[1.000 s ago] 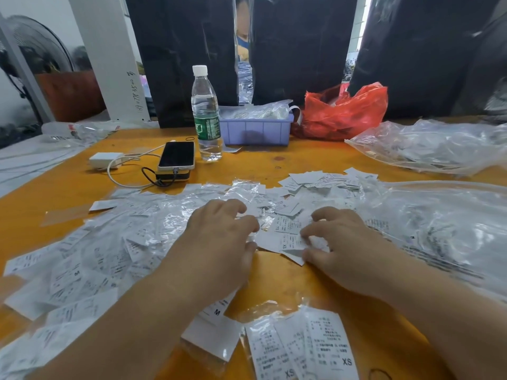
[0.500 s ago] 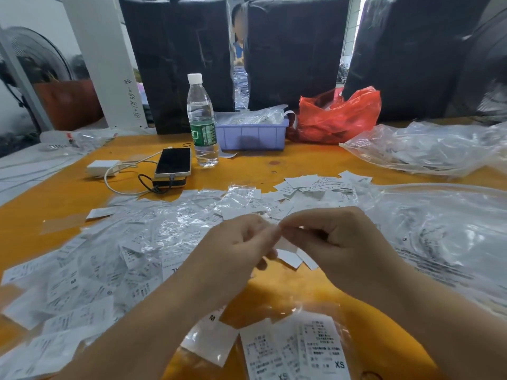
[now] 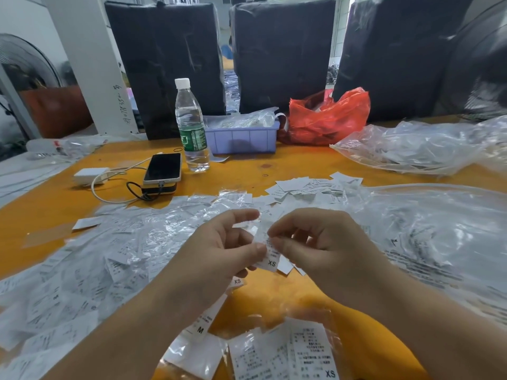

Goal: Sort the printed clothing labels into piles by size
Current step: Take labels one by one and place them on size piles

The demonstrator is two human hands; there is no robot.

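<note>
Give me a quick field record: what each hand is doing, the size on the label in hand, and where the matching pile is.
left hand: pinches the held label's left edge
right hand: pinches the same label
held label: reads XS
XS pile: near table edge, in clear plastic
M label: left of XS pile, under left forearm
unsorted labels: spread beyond the hands

Two bare arms, no sleeves, no rings or watch, left hand (image 3: pixel 219 250) and right hand (image 3: pixel 323 248) with short nails.
</note>
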